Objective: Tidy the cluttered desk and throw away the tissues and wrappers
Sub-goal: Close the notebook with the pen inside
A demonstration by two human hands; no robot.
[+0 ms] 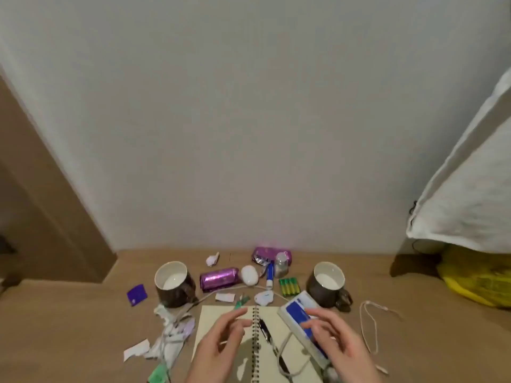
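My left hand (221, 344) hovers over the open spiral notebook (210, 316), fingers loosely bent and holding nothing. My right hand (337, 344) has its straight fingers spread over a white and blue box (296, 309) lying slantwise on the notebook's right page. A black pen (264, 328) lies by the spiral. Crumpled tissues (171, 333) are heaped left of the notebook, with a small one (212, 259) near the wall. Two purple foil wrappers (219, 278) (269, 254) lie at the back. Paper scraps (225, 297) (137, 349) and green wrappers (242, 301) are scattered about.
Two dark mugs (174, 283) (329, 283) flank the clutter. Between them are a white oval object (249, 275), a glue stick (270, 275), a small jar (281, 264) and green batteries (289, 286). A purple card (137, 294) lies left, a cord (369, 327) right. A yellow bag (481, 277) sits far right.
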